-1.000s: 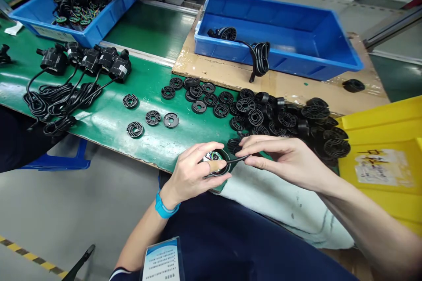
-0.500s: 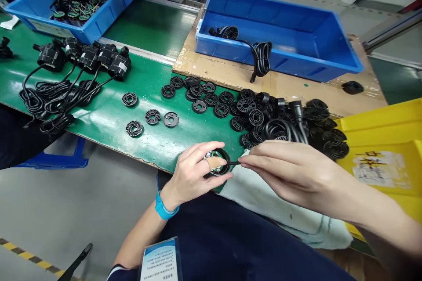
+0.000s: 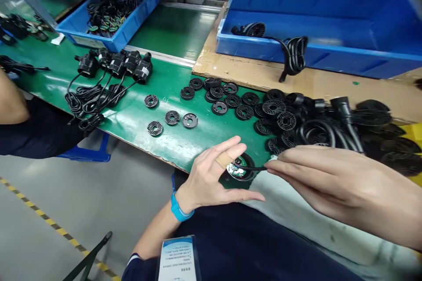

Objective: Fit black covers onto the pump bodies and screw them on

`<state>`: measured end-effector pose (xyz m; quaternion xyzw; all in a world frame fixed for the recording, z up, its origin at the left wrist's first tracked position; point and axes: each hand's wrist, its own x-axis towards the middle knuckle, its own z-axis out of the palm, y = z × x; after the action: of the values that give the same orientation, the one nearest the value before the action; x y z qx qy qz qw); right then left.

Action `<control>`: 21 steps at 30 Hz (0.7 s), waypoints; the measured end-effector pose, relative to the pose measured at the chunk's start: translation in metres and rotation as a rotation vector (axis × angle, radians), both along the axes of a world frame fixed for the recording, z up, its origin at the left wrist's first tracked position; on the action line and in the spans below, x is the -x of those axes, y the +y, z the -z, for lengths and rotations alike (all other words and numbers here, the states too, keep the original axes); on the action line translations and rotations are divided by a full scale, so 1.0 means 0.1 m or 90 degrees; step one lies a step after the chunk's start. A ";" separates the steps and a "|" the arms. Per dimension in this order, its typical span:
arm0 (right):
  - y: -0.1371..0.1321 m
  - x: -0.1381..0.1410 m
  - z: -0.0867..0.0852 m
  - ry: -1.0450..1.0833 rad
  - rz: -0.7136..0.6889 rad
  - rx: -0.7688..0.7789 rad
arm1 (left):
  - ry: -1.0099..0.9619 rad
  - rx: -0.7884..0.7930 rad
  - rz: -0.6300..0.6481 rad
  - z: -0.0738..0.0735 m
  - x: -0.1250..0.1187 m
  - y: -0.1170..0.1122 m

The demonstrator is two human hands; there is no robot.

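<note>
A round black housing (image 3: 252,161) with a green circuit board (image 3: 236,171) inside sits at the table's near edge. My left hand (image 3: 209,175) is spread beside it, thumb stretched out below and fingers reaching along its upper left; a tan band wraps one finger. From the board a thin black cable (image 3: 256,168) runs rightward out of the housing. My right hand (image 3: 332,184) pinches that cable between thumb and fingertips. Under the right hand lies a pale cloth (image 3: 280,197). Black ridged discs (image 3: 244,112) are scattered behind the housing, several of them piled near my right hand.
A blue bin (image 3: 316,59) on cardboard holds a corded black part. Another blue bin (image 3: 114,43) contains wired boards. Black motor-like units (image 3: 117,65) with coiled cords (image 3: 95,99) lie left. A person's arm (image 3: 11,101) shows at the left edge. Yellow bin (image 3: 414,134) at right.
My left hand has opened wider, its thumb and fingers moving off the housing's sides. The right hand still pinches the cable. The whole view has shifted, moving the surroundings rightward.
</note>
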<state>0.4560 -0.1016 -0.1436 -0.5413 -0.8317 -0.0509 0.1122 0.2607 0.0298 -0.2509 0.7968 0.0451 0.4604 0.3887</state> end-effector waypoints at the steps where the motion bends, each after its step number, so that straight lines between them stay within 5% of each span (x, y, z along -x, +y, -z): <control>1: -0.02 -0.01 0.04 0.013 0.008 -0.003 | 0.008 -0.001 -0.026 -0.01 0.05 0.06; 3: -0.06 -0.04 0.12 0.041 0.027 -0.014 | 0.038 -0.020 -0.144 0.00 0.21 0.24; 5: -0.09 -0.07 0.18 0.060 0.033 -0.020 | 0.106 -0.059 -0.349 0.04 0.40 0.50; 7: -0.11 -0.09 0.23 0.074 0.035 -0.024 | 0.235 -0.089 -0.560 0.12 0.57 0.75; 9: -0.12 -0.11 0.27 0.082 0.038 -0.024 | 0.393 -0.089 -0.670 0.20 0.69 0.96; 12: -0.11 -0.12 0.28 0.073 0.043 -0.035 | 0.540 -0.086 -0.645 0.26 0.80 1.10; 17: -0.10 -0.10 0.29 0.069 0.042 -0.038 | 0.572 -0.089 -0.452 0.16 0.94 1.13; 21: -0.15 -0.13 0.36 0.075 0.044 -0.036 | 0.563 -0.109 -0.547 0.17 0.93 1.08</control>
<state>0.4686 -0.1163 -0.1800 -0.5682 -0.8029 -0.0459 0.1744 0.1681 0.1374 -0.2680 0.8512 0.4812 0.2040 0.0481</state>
